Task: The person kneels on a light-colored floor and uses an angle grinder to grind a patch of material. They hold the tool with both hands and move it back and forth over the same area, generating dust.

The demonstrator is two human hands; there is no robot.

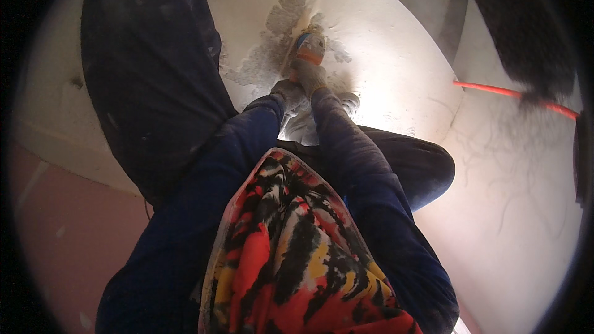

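Observation:
Both my hands, in dusty pale gloves, are closed around an orange hand-held grinder (311,55) with a blue band near its head. My right hand (311,75) wraps the body just behind the head. Closer to me and slightly left, my left hand (289,91) grips the rear part, which the gloves mostly hide. The grinder's head rests at or just over a raised seam on a large curved cream surface (377,31). Around it spreads a rough grey patch (269,43) where the cream coating is gone. The exact contact point is hidden.
My bent legs in dark trousers (148,68) flank the work spot. A patterned red, black and yellow cloth (297,260) hangs before me. At right, an orange cable (501,91) passes a dark fuzzy mass (526,31). Bright light falls right of my hands; a pinkish surface (68,235) lies lower left.

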